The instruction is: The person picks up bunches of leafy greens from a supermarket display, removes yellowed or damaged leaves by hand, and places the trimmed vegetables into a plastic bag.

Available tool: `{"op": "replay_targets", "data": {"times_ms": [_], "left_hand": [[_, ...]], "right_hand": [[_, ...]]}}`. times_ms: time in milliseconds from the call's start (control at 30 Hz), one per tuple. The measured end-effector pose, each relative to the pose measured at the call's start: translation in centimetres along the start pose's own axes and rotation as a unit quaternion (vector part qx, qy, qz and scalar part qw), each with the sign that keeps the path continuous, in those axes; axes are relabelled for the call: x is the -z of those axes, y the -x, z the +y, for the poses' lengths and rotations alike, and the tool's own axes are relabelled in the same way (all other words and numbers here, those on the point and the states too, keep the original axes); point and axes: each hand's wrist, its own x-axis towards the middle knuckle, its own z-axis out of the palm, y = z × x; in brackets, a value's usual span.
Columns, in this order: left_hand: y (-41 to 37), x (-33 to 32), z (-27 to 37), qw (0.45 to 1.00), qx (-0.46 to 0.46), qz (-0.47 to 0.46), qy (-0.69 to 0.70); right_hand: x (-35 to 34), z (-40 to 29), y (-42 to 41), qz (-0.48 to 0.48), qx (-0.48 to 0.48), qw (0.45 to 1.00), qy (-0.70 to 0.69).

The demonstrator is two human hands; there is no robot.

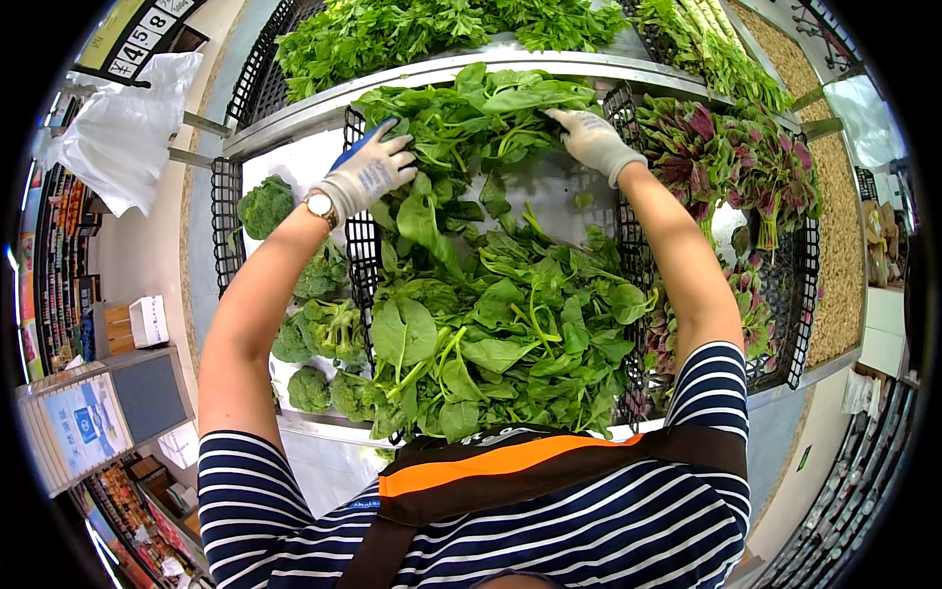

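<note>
Both my hands wear pale work gloves and reach to the far end of a bay of loose leafy greens. My left hand (370,173) lies against the left side of the far pile of greens (478,121), fingers spread over the leaves, its palm hidden. At the right side of that pile is my right hand (589,140), index finger stretched into the leaves and the other fingertips partly hidden. Whether either hand grips leaves is unclear. A nearer pile of the same greens (500,331) fills the front of the bay, with bare metal surface (544,195) showing between the piles.
Black plastic grid dividers (360,250) flank the bay. Broccoli (266,206) lies to the left, red-and-green amaranth bunches (692,154) to the right. Beyond a metal rail (441,65) are more leafy herbs (383,44) and pale-stemmed greens (717,51). Plastic bags (125,125) hang at the left.
</note>
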Motion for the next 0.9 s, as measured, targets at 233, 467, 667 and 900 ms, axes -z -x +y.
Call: {"op": "replay_targets", "data": {"times_ms": [233, 467, 667, 900], "left_hand": [[0.6, -1.5, 0.0, 1.000, -0.018, -0.001, 0.012], [2.6, -2.5, -0.6, 1.000, -0.016, 0.024, 0.005], [3.8, -3.3, -0.8, 1.000, 0.002, 0.020, 0.005], [3.4, -3.2, -0.8, 1.000, 0.009, 0.007, -0.016]], "right_hand": [[0.2, -7.0, 2.2, -0.114, -0.021, 0.992, 0.056], [-7.3, -12.7, 2.7, -0.110, -0.033, 0.985, 0.130], [-11.9, -10.0, 1.5, 0.012, 0.025, 0.985, 0.170], [-7.5, -4.1, 5.5, 0.191, 0.021, 0.933, -0.305]]}}
